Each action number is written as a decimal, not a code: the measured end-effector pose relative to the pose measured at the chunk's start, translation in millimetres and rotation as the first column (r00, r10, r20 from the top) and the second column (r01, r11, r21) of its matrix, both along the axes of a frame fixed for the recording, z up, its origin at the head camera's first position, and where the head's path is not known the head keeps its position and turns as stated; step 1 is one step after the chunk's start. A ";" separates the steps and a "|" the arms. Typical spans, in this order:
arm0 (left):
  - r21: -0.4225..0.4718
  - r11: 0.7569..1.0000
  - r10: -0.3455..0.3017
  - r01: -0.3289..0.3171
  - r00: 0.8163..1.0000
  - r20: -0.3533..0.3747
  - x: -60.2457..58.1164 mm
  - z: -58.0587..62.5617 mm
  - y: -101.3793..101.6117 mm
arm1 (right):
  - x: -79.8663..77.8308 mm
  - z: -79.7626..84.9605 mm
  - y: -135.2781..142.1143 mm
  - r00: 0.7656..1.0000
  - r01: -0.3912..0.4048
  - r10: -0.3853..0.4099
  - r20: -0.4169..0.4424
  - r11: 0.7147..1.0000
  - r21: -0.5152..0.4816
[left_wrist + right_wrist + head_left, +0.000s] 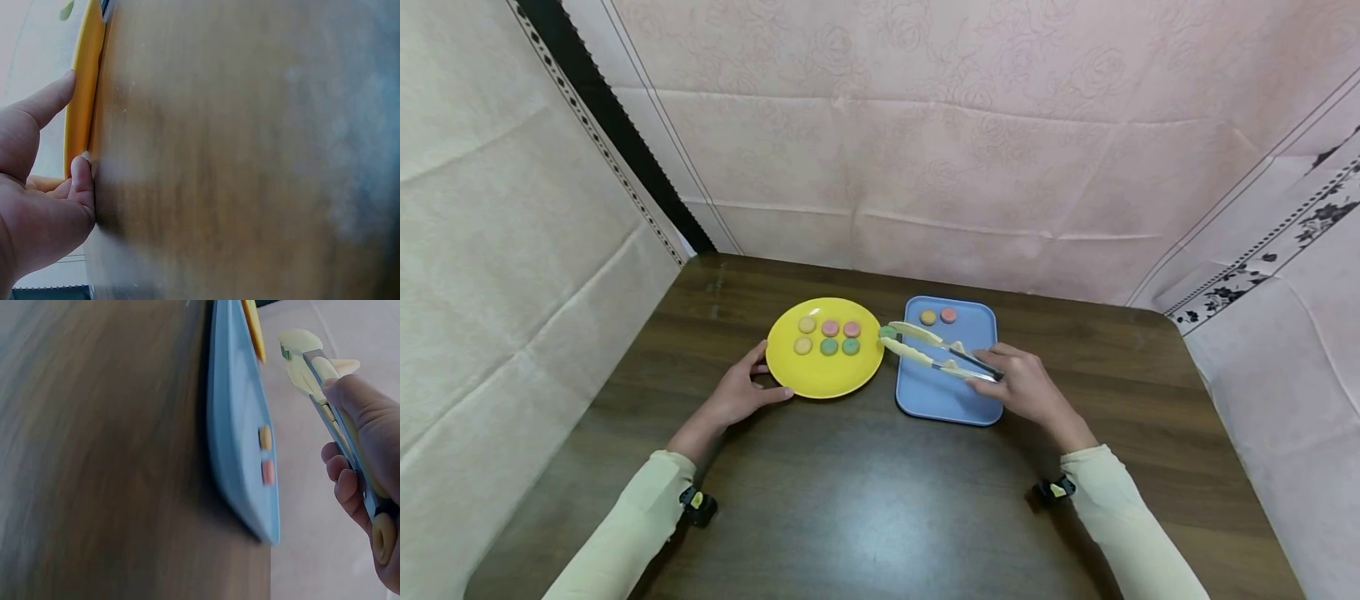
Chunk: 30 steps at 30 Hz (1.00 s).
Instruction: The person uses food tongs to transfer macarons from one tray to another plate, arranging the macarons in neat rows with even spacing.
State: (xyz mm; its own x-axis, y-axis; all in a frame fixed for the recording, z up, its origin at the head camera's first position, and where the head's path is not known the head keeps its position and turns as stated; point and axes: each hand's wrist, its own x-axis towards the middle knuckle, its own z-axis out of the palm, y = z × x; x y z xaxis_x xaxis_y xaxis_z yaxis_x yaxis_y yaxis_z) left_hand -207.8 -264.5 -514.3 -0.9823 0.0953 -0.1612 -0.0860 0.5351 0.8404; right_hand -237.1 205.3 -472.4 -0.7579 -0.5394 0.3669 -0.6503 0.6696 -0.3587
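Note:
My left hand (741, 393) grips the near left side of a round yellow plate (823, 385), thumb and fingers spread along its rim. Two rows of small macaron-like discs, cream, pink and green, lie on the plate. With my right hand (1026, 385) I hold tongs (958, 371) with pale tips and metal arms. Between the tips is a green disc (887, 332), at the plate's right rim in the head view. Below the tongs lies a blue tray (936, 400), with a yellow disc (928, 317) and a pink disc (948, 315) near its far edge.
Plate and tray stand side by side on a dark wooden table (865, 500). Pale patterned cloth (925, 167) hangs behind the table's far edge and along both sides. Each wrist wears a small black camera.

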 end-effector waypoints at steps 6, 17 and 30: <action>0.003 1.000 -0.001 0.001 1.000 0.003 0.6 1.1 0.6 | -4.3 3.8 -28.8 0.998 -0.053 0.052 -0.035 0.999 -0.014; 0.006 1.000 0.005 -0.005 1.000 0.017 0.3 2.3 1.6 | -4.5 4.4 -78.4 0.988 -0.154 0.154 0.004 0.988 -0.022; -0.007 1.000 0.006 -0.006 1.000 0.030 0.2 3.2 1.4 | -7.6 -5.3 -112.6 0.977 -0.211 0.210 0.041 0.976 0.043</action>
